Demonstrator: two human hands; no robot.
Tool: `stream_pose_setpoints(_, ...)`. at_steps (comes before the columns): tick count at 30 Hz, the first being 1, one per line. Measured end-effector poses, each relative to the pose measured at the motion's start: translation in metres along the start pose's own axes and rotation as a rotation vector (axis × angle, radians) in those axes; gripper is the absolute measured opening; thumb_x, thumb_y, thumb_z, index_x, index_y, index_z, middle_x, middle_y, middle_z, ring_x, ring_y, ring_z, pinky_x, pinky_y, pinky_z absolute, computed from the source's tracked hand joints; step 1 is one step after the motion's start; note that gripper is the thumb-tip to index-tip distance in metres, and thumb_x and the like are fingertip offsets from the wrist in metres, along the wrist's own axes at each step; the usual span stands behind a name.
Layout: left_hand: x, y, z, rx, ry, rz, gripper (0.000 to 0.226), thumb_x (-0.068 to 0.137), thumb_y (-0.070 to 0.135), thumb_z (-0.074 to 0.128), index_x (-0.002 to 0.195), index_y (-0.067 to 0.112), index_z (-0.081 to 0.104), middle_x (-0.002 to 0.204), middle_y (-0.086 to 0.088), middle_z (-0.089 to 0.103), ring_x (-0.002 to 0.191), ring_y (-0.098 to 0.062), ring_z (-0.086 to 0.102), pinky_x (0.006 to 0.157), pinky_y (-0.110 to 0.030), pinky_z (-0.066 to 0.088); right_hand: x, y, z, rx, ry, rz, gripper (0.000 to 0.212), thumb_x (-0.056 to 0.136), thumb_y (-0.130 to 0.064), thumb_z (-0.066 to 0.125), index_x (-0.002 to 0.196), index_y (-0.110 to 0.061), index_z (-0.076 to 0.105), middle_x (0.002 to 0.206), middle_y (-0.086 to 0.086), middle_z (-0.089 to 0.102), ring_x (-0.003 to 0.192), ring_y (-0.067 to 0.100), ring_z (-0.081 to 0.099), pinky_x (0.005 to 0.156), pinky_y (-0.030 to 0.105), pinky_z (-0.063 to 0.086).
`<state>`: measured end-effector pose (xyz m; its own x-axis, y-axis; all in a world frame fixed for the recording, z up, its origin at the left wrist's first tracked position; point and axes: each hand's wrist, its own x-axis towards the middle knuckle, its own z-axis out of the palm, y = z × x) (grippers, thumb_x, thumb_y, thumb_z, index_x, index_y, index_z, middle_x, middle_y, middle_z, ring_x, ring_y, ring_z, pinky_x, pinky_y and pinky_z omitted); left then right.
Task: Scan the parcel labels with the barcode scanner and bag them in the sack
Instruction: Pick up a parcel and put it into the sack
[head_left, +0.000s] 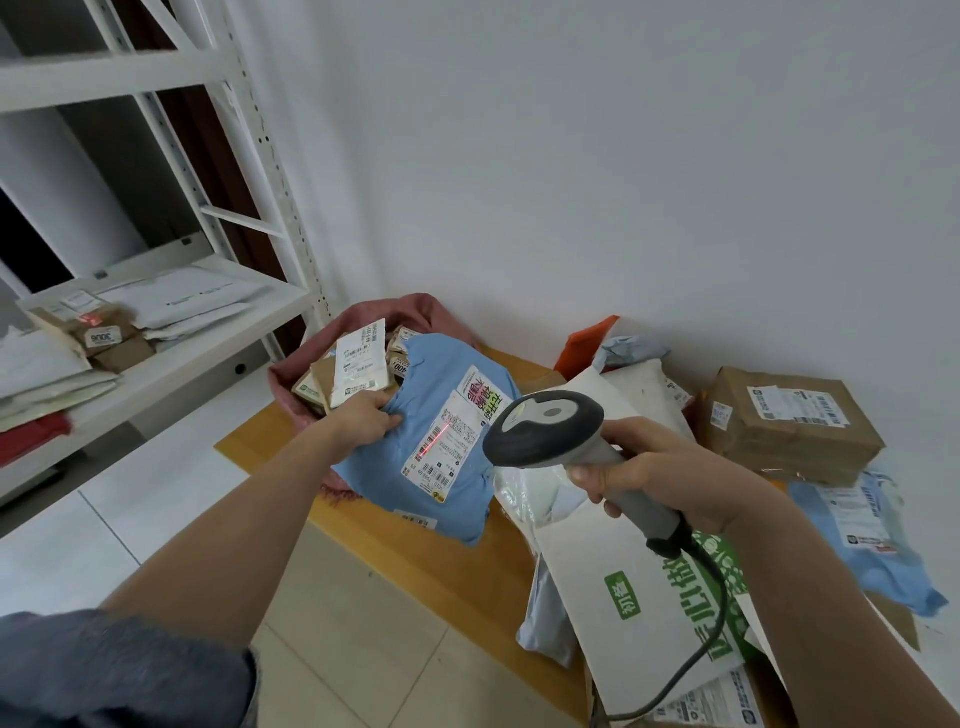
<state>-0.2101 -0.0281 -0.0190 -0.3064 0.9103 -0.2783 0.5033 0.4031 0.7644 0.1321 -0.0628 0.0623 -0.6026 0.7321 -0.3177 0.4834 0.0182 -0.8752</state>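
The blue parcel (415, 441) lies tilted across the mouth of the pink sack (415, 306), its white shipping label (447, 441) facing up with a red scan line (434, 439) drawn across the barcode. The left hand (366, 418) pinches the parcel's upper left edge, fingers curled into the plastic. Just right of the parcel, the right hand (654, 467) has its grip wrapped round the handle of the grey barcode scanner (545, 428), whose head points at the label; a dark cable (711, 613) runs down from the handle's end.

Behind the blue parcel, the sack holds several brown cardboard parcels (358, 371) with white labels, packed upright. The sack sits at the far end of a low wooden tabletop (441, 561). Right of the blue parcel, a heap of white and grey mailers (613, 561) lies on that surface, one printed with green characters. Farther right is a brown cardboard box (784, 415), and near it another blue bag (862, 525) with a label. An orange packet (587, 340) shows behind the heap, against the wall.

Left of the sack stands a white metal shelf rack (208, 332) carrying flat mailers and what appear to be small brown boxes, too blurred to read.
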Motion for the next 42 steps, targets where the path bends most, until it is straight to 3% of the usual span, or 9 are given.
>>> stream_pose_setpoints(11, 0.057, -0.022, -0.009, -0.423, 0.271, -0.073, 0.017, 0.100, 0.010, 0.050, 0.110, 0.012, 0.064, 0.105, -0.006, 0.065, 0.100, -0.027, 0.060, 0.093, -0.041, 0.049, 0.049, -0.001, 0.008, 0.399, 0.159, 0.086, 0.025, 0.091, -0.024, 0.063, 0.109, -0.008, 0.060, 0.071, 0.005, 0.062, 0.068, 0.019, 0.057, 0.063, 0.029, 0.051)
stream_pose_setpoints(14, 0.088, -0.031, -0.015, -0.456, 0.273, -0.061, 0.017, 0.100, 0.010, 0.050, 0.110, 0.013, 0.064, 0.105, -0.001, 0.064, 0.095, -0.022, 0.059, 0.085, -0.035, 0.047, 0.073, -0.003, 0.011, 0.456, 0.215, 0.099, 0.027, 0.089, -0.026, 0.064, 0.109, -0.007, 0.059, 0.069, 0.003, 0.064, 0.064, 0.016, 0.058, 0.059, 0.027, 0.051)
stream_pose_setpoints(17, 0.121, -0.038, -0.024, -0.507, 0.252, -0.057, 0.021, 0.100, 0.011, 0.050, 0.085, 0.018, 0.062, 0.091, 0.004, 0.065, 0.080, -0.013, 0.059, 0.071, -0.026, 0.046, 0.099, -0.005, 0.014, 0.470, 0.259, 0.118, 0.041, 0.078, -0.035, 0.067, 0.109, -0.008, 0.061, 0.070, 0.004, 0.065, 0.062, 0.015, 0.059, 0.059, 0.026, 0.052)
stream_pose_setpoints(21, 0.166, -0.050, -0.041, -0.600, 0.321, -0.100, 0.012, 0.099, 0.008, 0.050, 0.098, 0.012, 0.062, 0.090, 0.002, 0.063, 0.093, -0.021, 0.058, 0.082, -0.031, 0.045, 0.134, -0.004, 0.015, 0.471, 0.377, 0.166, 0.048, 0.073, -0.041, 0.068, 0.110, -0.010, 0.064, 0.072, 0.004, 0.067, 0.063, 0.016, 0.061, 0.060, 0.028, 0.051)
stream_pose_setpoints(24, 0.191, -0.060, -0.048, -0.584, 0.381, -0.205, 0.021, 0.092, 0.007, 0.057, 0.113, 0.005, 0.059, 0.102, -0.008, 0.063, 0.102, -0.031, 0.061, 0.084, -0.036, 0.048, 0.151, 0.000, 0.013, 0.517, 0.458, 0.186, 0.051, 0.069, -0.040, 0.070, 0.109, -0.009, 0.064, 0.071, 0.005, 0.067, 0.063, 0.016, 0.062, 0.057, 0.025, 0.052)
stream_pose_setpoints(27, 0.210, -0.070, -0.040, -0.581, 0.367, -0.315, 0.055, 0.083, 0.000, 0.063, 0.134, 0.005, 0.043, 0.124, -0.013, 0.057, 0.113, -0.033, 0.057, 0.097, -0.045, 0.050, 0.159, 0.003, 0.013, 0.518, 0.515, 0.221, 0.049, 0.069, -0.040, 0.072, 0.109, -0.012, 0.065, 0.075, 0.006, 0.067, 0.072, 0.021, 0.061, 0.058, 0.026, 0.053)
stream_pose_setpoints(33, 0.226, -0.074, -0.027, -0.241, 0.358, -0.417, 0.070, 0.087, 0.015, 0.061, 0.148, 0.001, 0.028, 0.148, -0.023, 0.036, 0.133, -0.039, 0.041, 0.106, -0.047, 0.038, 0.163, 0.013, 0.013, 0.546, 0.582, 0.242, 0.032, 0.086, -0.028, 0.070, 0.112, -0.011, 0.065, 0.082, 0.008, 0.064, 0.076, 0.021, 0.060, 0.060, 0.027, 0.052)
stream_pose_setpoints(37, 0.223, -0.061, -0.025, -0.058, 0.416, -0.429, 0.074, 0.089, 0.020, 0.057, 0.150, -0.003, 0.021, 0.155, -0.030, 0.018, 0.142, -0.046, 0.021, 0.116, -0.054, 0.018, 0.161, 0.014, 0.009, 0.536, 0.564, 0.227, 0.028, 0.089, -0.024, 0.067, 0.113, -0.011, 0.063, 0.085, 0.009, 0.062, 0.077, 0.020, 0.058, 0.060, 0.026, 0.051)
stream_pose_setpoints(42, 0.206, -0.028, -0.011, -0.075, 0.599, -0.446, 0.066, 0.075, 0.003, 0.060, 0.134, 0.003, 0.032, 0.141, -0.023, 0.030, 0.130, -0.041, 0.031, 0.106, -0.049, 0.030, 0.147, 0.017, 0.000, 0.552, 0.550, 0.186, 0.026, 0.089, -0.022, 0.067, 0.112, -0.011, 0.063, 0.085, 0.008, 0.061, 0.077, 0.020, 0.058, 0.058, 0.026, 0.052)
